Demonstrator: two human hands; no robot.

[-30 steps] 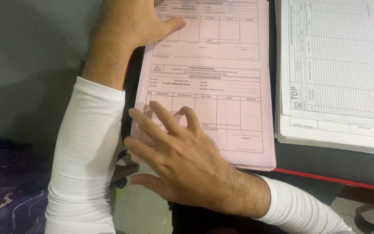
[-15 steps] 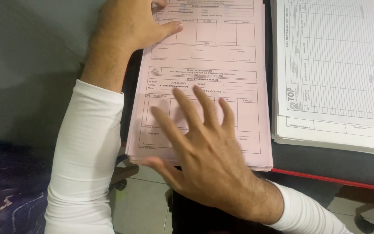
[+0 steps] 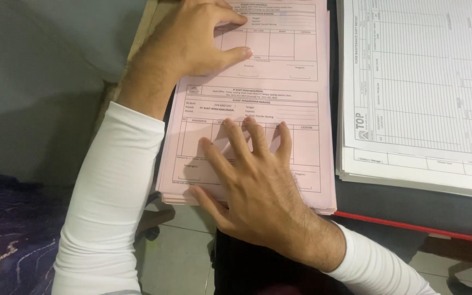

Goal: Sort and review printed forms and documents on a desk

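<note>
As before, right hand (image 3: 258,186) flatter on pink forms (image 3: 296,82)

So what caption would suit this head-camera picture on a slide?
Both hands flat on a stack of pink forms: left hand at the top, right hand spread near the bottom, white forms alongside.

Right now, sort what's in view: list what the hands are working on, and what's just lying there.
In hand:
- pink form stack, near edge overhanging the dark desk
- left hand, pressing its upper part
- right hand, fingers spread flat on its lower part

Lying about:
- white form stack, to the right, untouched
</note>
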